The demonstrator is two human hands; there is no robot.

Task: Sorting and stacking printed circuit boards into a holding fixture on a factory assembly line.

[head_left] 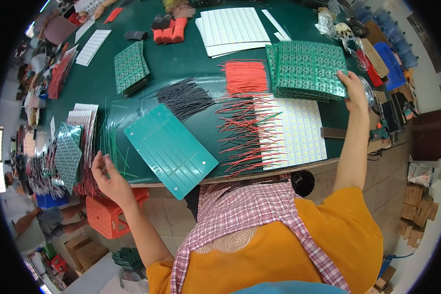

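Observation:
My right hand (356, 92) grips the right edge of a green circuit board panel (311, 66), which lies over a stack of similar panels at the right. My left hand (111, 180) hovers by the table's front edge, empty, fingers loosely apart. Near it are thin green strips (116, 139) and a teal grooved plate (169, 147) with screws, tilted on the table. A white board panel (304, 134) lies in front of the green stack, with red and black wires (247, 132) along its left side. Behind it sit a red wire bundle (245, 77) and a black wire pile (183, 98).
A green board stack (131, 68) stands at the back left, and white panels (232, 29) lie at the back. Wired boards (68, 152) crowd the left table end. Below is a red stool (108, 215). Other people are along the far left. A blue crate (391, 63) stands right.

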